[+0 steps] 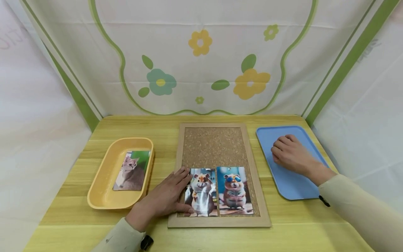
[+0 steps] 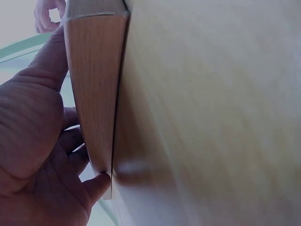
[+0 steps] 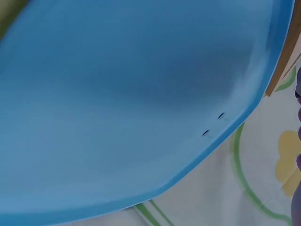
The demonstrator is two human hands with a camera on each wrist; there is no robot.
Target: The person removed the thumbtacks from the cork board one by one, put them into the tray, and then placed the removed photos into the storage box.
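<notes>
My left hand (image 1: 170,192) lies on the left side of a wood-framed corkboard (image 1: 214,147). Its fingers spread over the edge of a hamster photo (image 1: 204,196); in the left wrist view the fingers reach along the frame's side (image 2: 94,84). To the right, a photo of a hamster in sunglasses (image 1: 234,192) has a small shiny pin (image 1: 229,168) at its top. My right hand (image 1: 292,154) is above a blue tray (image 1: 294,189), fingers curled, pinching what looks like a small dark pin at the right wrist view's edge. Two small dark pins (image 3: 213,124) lie in the tray.
A yellow tray (image 1: 100,175) with a cat photo (image 1: 132,171) in it stands on the left of the wooden table (image 1: 72,210). Behind the table hangs a white curtain (image 1: 220,45) with flowers and green lines.
</notes>
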